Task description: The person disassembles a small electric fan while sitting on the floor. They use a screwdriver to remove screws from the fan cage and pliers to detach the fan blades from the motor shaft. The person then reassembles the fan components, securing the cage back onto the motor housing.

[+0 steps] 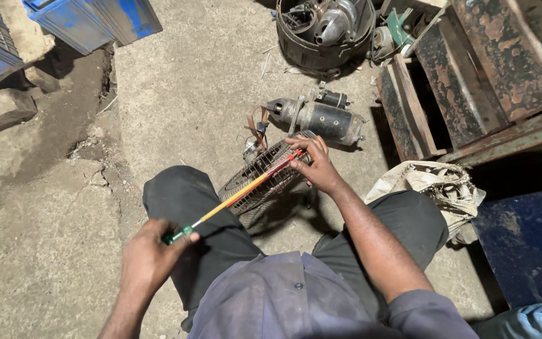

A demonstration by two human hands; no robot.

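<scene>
Two bare hands work over a round wire fan guard (260, 179) that stands tilted between the person's knees on the concrete floor (189, 88). The left hand (148, 257) is closed on the green end of a long thin tool (239, 194), whose yellow and red shaft runs up and to the right across the guard's face. The right hand (315, 166) is clamped on the guard's upper rim, its fingertips meeting the red end of the tool there. Dark trousers (183, 201) frame the guard on both sides, and a grey-blue shirt (283, 295) fills the lower edge of the view. Just beyond the guard lies a grey electric motor (321, 118) on its side, with brown wires (257, 129) trailing near its left end. Farther off sits a black round tub (321, 37) holding metal parts. Rusty metal frames (472, 75) rise to the right, with a crumpled pale sack (437, 185) at their foot. Blue crates (95, 19) stand well apart at the upper left.
</scene>
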